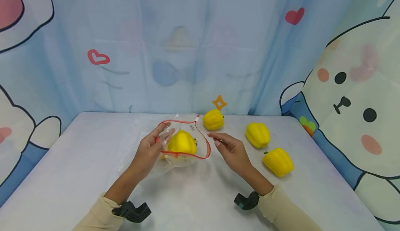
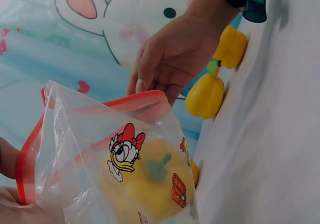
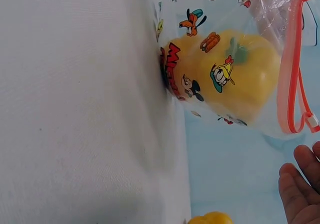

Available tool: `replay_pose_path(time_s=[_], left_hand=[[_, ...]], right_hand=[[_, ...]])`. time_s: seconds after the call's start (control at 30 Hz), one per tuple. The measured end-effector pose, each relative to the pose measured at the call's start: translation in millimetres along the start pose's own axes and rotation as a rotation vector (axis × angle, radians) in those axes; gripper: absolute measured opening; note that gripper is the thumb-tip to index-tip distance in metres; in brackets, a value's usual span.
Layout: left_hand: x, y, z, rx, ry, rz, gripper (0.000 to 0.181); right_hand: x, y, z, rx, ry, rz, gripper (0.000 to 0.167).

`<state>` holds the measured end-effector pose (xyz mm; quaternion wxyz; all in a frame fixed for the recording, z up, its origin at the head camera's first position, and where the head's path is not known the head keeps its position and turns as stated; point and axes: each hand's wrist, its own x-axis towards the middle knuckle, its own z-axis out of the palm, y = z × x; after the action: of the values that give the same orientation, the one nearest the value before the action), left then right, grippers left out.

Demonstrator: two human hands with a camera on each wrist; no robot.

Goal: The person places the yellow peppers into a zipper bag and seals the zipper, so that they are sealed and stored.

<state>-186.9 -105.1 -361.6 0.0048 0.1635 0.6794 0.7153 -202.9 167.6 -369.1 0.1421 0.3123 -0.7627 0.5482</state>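
Observation:
A clear zip bag (image 1: 203, 153) with a red rim and cartoon prints stands with its mouth open, a yellow bell pepper (image 1: 182, 142) inside. My left hand (image 1: 150, 151) grips the bag's left edge; in the left wrist view its fingers (image 2: 9, 159) are at the red rim (image 2: 26, 176). My right hand (image 1: 233, 153) is just right of the bag, empty, its fingers extended and slightly bent. In the right wrist view those fingers (image 3: 295, 189) are apart from the red zip strip (image 3: 289, 83), and the pepper (image 3: 245, 78) shows through the printed plastic.
One yellow pepper (image 1: 213, 119) lies behind the bag's right side. Two more, a middle one (image 1: 257, 134) and a nearer one (image 1: 278, 162), lie on the white table (image 1: 93, 147) to the right. A blue cartoon curtain (image 1: 187, 15) hangs behind the table.

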Motion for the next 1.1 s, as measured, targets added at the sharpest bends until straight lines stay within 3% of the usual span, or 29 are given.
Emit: replay_pose_path(time_s=[0.13, 0.37, 0.83, 1.1], left_hand=[[0.7, -2.0, 4.0, -0.033, -0.002, 0.000, 0.060], [1.4, -3.7, 9.2, -0.020, -0.006, -0.022, 0.060], [-1.4, -1.8, 1.9, -0.011, 0.006, -0.010, 0.060], [2.3, -3.8, 5.4, -0.034, 0.012, -0.010, 0.060]], right_hand=[[-5.9, 3, -4, -0.021, -0.007, 0.069, 0.030], [-29.7, 42, -18, -0.042, -0.036, 0.142, 0.032], [-42.2, 33, -54, -0.110, -0.078, 0.182, 0.037], [-49.7, 27, -83, -0.190, -0.053, 0.120, 0.041]])
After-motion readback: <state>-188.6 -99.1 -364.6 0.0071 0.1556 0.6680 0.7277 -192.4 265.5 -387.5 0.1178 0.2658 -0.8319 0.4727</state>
